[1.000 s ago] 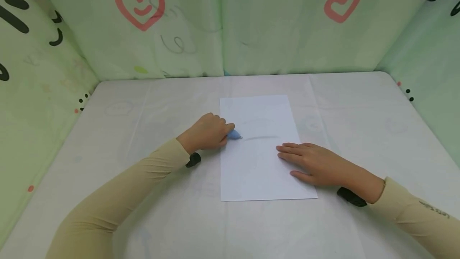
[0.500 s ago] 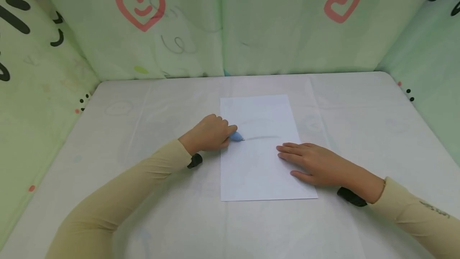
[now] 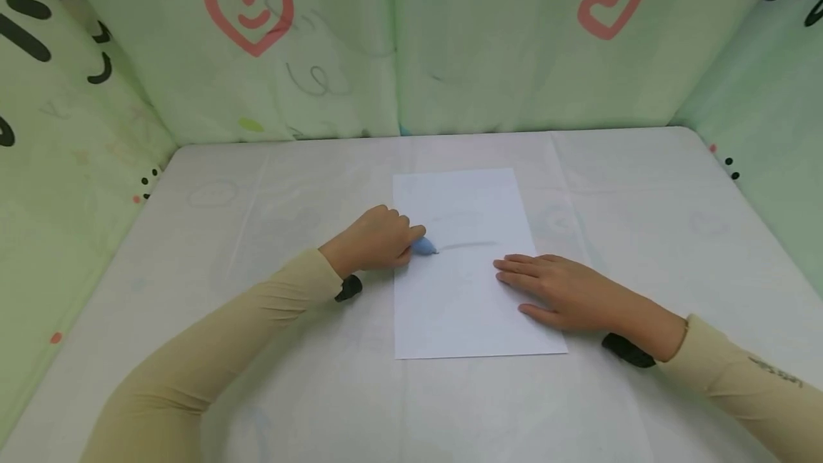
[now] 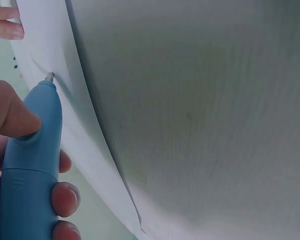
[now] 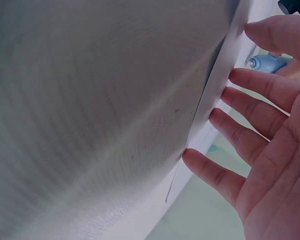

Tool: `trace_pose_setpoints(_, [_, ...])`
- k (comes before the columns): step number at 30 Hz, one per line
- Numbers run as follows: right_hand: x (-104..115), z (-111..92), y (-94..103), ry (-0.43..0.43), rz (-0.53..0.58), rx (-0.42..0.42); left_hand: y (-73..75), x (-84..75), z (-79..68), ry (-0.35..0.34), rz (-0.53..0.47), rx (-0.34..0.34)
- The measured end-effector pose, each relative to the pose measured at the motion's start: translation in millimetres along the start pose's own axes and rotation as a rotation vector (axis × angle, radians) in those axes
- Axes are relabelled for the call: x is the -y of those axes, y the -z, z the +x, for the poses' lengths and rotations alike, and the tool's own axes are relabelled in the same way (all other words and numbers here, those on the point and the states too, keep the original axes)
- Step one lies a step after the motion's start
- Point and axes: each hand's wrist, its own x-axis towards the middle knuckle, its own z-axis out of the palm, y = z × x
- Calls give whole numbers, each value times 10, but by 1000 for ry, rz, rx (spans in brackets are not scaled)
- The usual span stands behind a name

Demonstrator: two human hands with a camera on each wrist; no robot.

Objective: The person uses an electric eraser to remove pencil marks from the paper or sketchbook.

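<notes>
A white sheet of paper lies on the table, with a faint grey curved line on it. My left hand grips a thick blue pen-shaped device with a narrow tip, held over the paper's left side. In the left wrist view, the thumb presses a raised spot on the device and the fingers curl round its body. Its tip meets the paper at the end of the line, as far as I can tell. My right hand rests with spread, straight fingers on the paper's right edge, holding nothing.
A white cloth with faint creases covers the table. Green curtains with printed hearts stand along the back and both sides. A dark camera piece hangs under each wrist.
My left hand has shifted slightly right and toward me with the blue pen-shaped device, mostly in the first half second. The right hand and the paper stay in place.
</notes>
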Motion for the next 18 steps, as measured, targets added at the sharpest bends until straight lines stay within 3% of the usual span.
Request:
trace_pose_setpoints(8, [14, 5, 5, -15, 3, 15, -25, -11, 4, -10, 7, -22])
trace_pose_setpoints(18, [8, 12, -1, -8, 9, 15, 1, -15, 10, 4, -14, 20])
